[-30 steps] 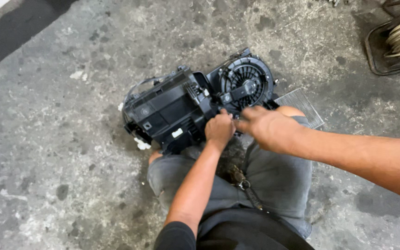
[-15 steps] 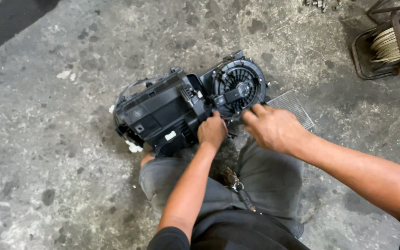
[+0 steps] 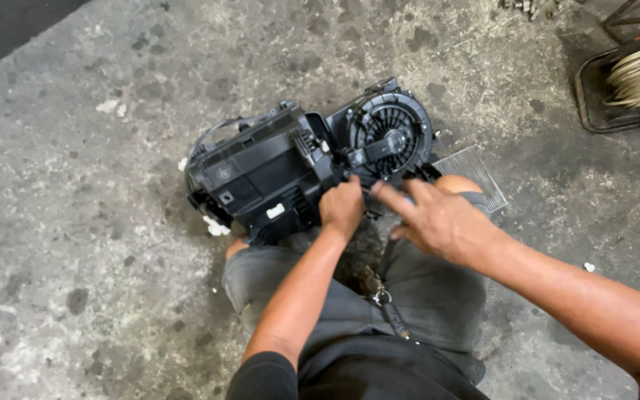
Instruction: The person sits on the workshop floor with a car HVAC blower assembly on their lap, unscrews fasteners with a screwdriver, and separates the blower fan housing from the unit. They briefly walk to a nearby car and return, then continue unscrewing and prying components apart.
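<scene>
A: Where's the black plastic housing?

B: On the concrete floor, right in front of the person's knees. It's a boxy black unit lying slightly tilted, its left end a little nearer than its right. Joined to its right end is a round blower fan with a ring of black fins and a bar across the middle.

A: And the hands?

B: The left hand sits at the near edge of the housing, just where the box meets the fan. Its fingers are curled down against the plastic, closed on that edge, though what exactly they pinch is hidden under the knuckles. The right hand is just beside it to the right, fingers spread and pointing left towards the fan's lower rim. It's apart, not wrapped around anything; whether the fingertips touch the casing I cannot tell.

A: Anything else around?

B: A flat pleated filter panel lies on the floor to the right of the fan, partly behind the right knee. Far right, a metal frame holds a spool of pale cord. A small white scrap lies by the near left corner of the housing. A key ring with a strap hangs at the person's grey shorts
</scene>
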Demonstrator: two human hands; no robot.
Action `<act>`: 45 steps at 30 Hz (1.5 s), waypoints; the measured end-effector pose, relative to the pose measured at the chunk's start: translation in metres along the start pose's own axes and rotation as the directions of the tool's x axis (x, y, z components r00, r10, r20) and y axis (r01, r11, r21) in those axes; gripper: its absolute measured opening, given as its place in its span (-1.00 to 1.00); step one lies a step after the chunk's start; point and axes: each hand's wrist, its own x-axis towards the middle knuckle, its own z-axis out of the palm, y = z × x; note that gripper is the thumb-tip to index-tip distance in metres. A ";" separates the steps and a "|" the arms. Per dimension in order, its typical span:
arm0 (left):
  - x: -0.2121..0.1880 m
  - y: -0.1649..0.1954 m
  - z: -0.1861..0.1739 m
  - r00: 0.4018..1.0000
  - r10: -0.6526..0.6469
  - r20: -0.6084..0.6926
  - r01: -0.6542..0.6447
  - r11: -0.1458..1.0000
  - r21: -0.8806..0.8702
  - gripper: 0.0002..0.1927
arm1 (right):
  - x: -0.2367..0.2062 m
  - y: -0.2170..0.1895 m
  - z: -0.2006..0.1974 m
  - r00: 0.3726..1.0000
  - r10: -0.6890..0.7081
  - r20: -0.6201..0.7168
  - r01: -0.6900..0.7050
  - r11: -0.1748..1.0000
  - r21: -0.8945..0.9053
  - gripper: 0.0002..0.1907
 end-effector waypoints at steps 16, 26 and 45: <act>0.006 0.005 0.010 0.998 -0.061 -0.003 0.061 0.995 0.084 -0.81 | -0.004 -0.008 -0.004 0.984 -0.140 -0.110 0.144 0.989 0.029 -0.29; 0.003 0.007 0.002 0.999 -0.049 0.012 0.047 0.990 0.131 -0.78 | -0.007 -0.004 0.002 0.978 0.207 0.013 -0.207 0.978 -0.040 -0.32; 0.017 0.009 0.028 0.986 -0.165 0.000 0.165 0.981 0.098 -0.76 | -0.083 0.000 0.047 0.853 0.371 -0.368 -0.297 0.924 0.243 -0.67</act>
